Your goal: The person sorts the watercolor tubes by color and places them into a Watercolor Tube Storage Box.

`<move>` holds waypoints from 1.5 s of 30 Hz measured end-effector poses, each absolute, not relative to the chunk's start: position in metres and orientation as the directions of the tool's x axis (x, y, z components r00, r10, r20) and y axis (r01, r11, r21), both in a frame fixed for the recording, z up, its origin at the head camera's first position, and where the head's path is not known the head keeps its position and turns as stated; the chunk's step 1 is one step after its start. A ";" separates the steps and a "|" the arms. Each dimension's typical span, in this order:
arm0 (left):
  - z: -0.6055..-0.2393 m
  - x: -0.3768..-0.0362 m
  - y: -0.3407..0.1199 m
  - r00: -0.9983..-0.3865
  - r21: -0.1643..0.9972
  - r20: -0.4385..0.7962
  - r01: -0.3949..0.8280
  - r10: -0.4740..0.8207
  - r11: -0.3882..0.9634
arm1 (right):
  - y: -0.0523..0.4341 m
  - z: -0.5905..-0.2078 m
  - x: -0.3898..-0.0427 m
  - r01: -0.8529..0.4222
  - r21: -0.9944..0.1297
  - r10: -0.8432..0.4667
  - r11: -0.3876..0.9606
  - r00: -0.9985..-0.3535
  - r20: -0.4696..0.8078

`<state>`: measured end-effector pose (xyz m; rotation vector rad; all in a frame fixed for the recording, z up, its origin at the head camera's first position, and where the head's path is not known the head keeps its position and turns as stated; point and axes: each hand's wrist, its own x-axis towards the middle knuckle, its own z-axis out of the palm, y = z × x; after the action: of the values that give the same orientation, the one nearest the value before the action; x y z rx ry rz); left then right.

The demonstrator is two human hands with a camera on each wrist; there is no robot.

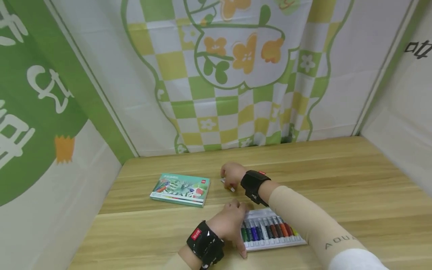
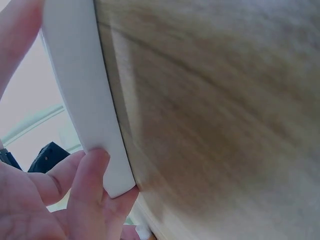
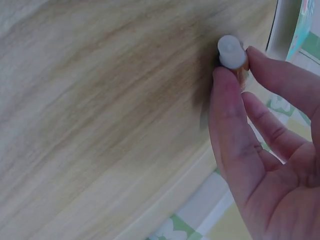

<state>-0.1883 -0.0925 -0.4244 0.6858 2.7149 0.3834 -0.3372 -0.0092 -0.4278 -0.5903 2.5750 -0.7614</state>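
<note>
Two hands work over a wooden table (image 1: 337, 176), crossing one another. The largest object under them is a white paint tray (image 1: 287, 243), its long axis running left to right just in front of the person, with a row of coloured tubes (image 1: 266, 229) standing across that axis. The left hand (image 1: 229, 225) lies at the tray's left end and is the nearer hand to it; in the left wrist view its thumb and fingers (image 2: 90, 175) curl round the white corner of the tray, so it grips the tray rather than resting flat on it. Beyond this hand and to its left lies a green box lid (image 1: 180, 189), flat on the table and apart from both hands.

The right hand (image 1: 231, 174) reaches across the tray, its forearm passing over the tubes, and sits beyond the left hand, close to the right edge of the lid. It is closed in a pinch: thumb and forefinger hold a small paint tube (image 3: 232, 55) by its white cap end, its body largely hidden by the fingers. The tube's free tip shows just below the hand in the head view, near the table surface; whether it touches cannot be told.
</note>
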 end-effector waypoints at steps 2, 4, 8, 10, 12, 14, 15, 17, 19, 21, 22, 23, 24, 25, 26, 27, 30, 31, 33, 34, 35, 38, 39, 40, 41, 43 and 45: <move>-0.424 -0.188 -0.092 -0.835 0.332 -0.233 0.413 0.498 0.848 | -0.010 -0.426 -0.334 -0.296 -0.568 -0.496 0.768 -0.836 -0.234; -0.424 -0.188 -0.092 -0.835 0.328 -0.233 0.415 0.498 0.849 | -0.011 -0.422 -0.330 -0.306 -0.558 -0.498 0.772 -0.836 -0.231; -0.423 -0.187 -0.091 -0.838 0.316 -0.235 0.414 0.493 0.854 | -0.011 -0.419 -0.326 -0.318 -0.560 -0.508 0.765 -0.832 -0.223; -0.423 -0.188 -0.091 -0.839 0.313 -0.236 0.413 0.491 0.855 | -0.010 -0.419 -0.326 -0.318 -0.561 -0.508 0.764 -0.832 -0.221; -0.423 -0.188 -0.091 -0.837 0.318 -0.239 0.411 0.492 0.854 | -0.007 -0.420 -0.328 -0.305 -0.573 -0.505 0.761 -0.832 -0.228; -0.424 -0.188 -0.092 -0.836 0.325 -0.239 0.410 0.494 0.852 | -0.005 -0.421 -0.329 -0.292 -0.584 -0.503 0.758 -0.831 -0.238; -0.424 -0.188 -0.093 -0.837 0.332 -0.240 0.405 0.491 0.852 | -0.003 -0.420 -0.329 -0.285 -0.591 -0.503 0.754 -0.830 -0.242; -0.424 -0.188 -0.093 -0.837 0.350 -0.237 0.400 0.493 0.847 | 0.004 -0.418 -0.328 -0.278 -0.607 -0.509 0.745 -0.825 -0.246; -0.424 -0.187 -0.094 -0.838 0.360 -0.230 0.399 0.494 0.843 | 0.012 -0.414 -0.325 -0.291 -0.624 -0.532 0.726 -0.812 -0.240; -0.425 -0.187 -0.095 -0.838 0.371 -0.224 0.398 0.497 0.839 | 0.022 -0.410 -0.319 -0.300 -0.652 -0.560 0.697 -0.795 -0.233; -0.425 -0.187 -0.096 -0.836 0.374 -0.220 0.403 0.502 0.835 | 0.028 -0.408 -0.316 -0.304 -0.664 -0.573 0.683 -0.787 -0.229; -0.426 -0.186 -0.096 -0.835 0.379 -0.215 0.406 0.506 0.832 | 0.035 -0.407 -0.312 -0.311 -0.674 -0.586 0.670 -0.779 -0.223; -0.426 -0.186 -0.096 -0.833 0.380 -0.211 0.412 0.512 0.828 | 0.042 -0.406 -0.309 -0.316 -0.685 -0.596 0.656 -0.774 -0.214; -0.426 -0.186 -0.095 -0.831 0.387 -0.207 0.415 0.516 0.824 | 0.050 -0.405 -0.305 -0.315 -0.701 -0.605 0.639 -0.770 -0.205; -0.426 -0.187 -0.095 -0.830 0.392 -0.201 0.418 0.520 0.819 | 0.058 -0.404 -0.302 -0.309 -0.716 -0.608 0.626 -0.768 -0.200; -0.426 -0.187 -0.094 -0.829 0.395 -0.198 0.422 0.524 0.816 | 0.066 -0.404 -0.298 -0.303 -0.729 -0.610 0.614 -0.768 -0.195; -0.426 -0.187 -0.093 -0.826 0.415 -0.196 0.419 0.529 0.808 | 0.092 -0.402 -0.285 -0.267 -0.768 -0.600 0.583 -0.778 -0.185; -0.426 -0.187 -0.093 -0.827 0.419 -0.197 0.415 0.527 0.807 | 0.101 -0.403 -0.280 -0.258 -0.773 -0.590 0.580 -0.787 -0.181; -0.427 -0.187 -0.093 -0.825 0.424 -0.200 0.412 0.528 0.806 | 0.119 -0.404 -0.269 -0.254 -0.769 -0.566 0.587 -0.807 -0.165; -0.427 -0.187 -0.094 -0.825 0.426 -0.201 0.411 0.528 0.806 | 0.128 -0.406 -0.262 -0.256 -0.771 -0.560 0.584 -0.814 -0.154; -0.426 -0.187 -0.094 -0.826 0.425 -0.202 0.410 0.526 0.807 | 0.136 -0.407 -0.256 -0.258 -0.767 -0.550 0.587 -0.823 -0.144; -0.426 -0.187 -0.094 -0.824 0.428 -0.200 0.413 0.530 0.804 | 0.159 -0.413 -0.236 -0.251 -0.778 -0.535 0.575 -0.835 -0.126; -0.426 -0.187 -0.094 -0.825 0.431 -0.200 0.410 0.528 0.804 | 0.165 -0.415 -0.230 -0.248 -0.784 -0.533 0.569 -0.837 -0.122; -0.426 -0.187 -0.094 -0.825 0.434 -0.201 0.408 0.527 0.803 | 0.171 -0.417 -0.224 -0.243 -0.792 -0.531 0.560 -0.839 -0.118; -0.426 -0.187 -0.094 -0.825 0.438 -0.203 0.405 0.527 0.802 | 0.176 -0.419 -0.219 -0.236 -0.795 -0.524 0.559 -0.844 -0.118; -0.427 -0.187 -0.093 -0.824 0.444 -0.208 0.401 0.527 0.801 | 0.185 -0.422 -0.210 -0.233 -0.803 -0.517 0.549 -0.849 -0.107; -0.428 -0.188 -0.092 -0.824 0.448 -0.215 0.395 0.525 0.802 | 0.191 -0.423 -0.202 -0.228 -0.810 -0.508 0.541 -0.856 -0.099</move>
<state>-0.1878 -0.0919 -0.4278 0.7005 2.6606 0.5574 -0.2019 0.1914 -0.4232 -0.6084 2.4595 -1.2230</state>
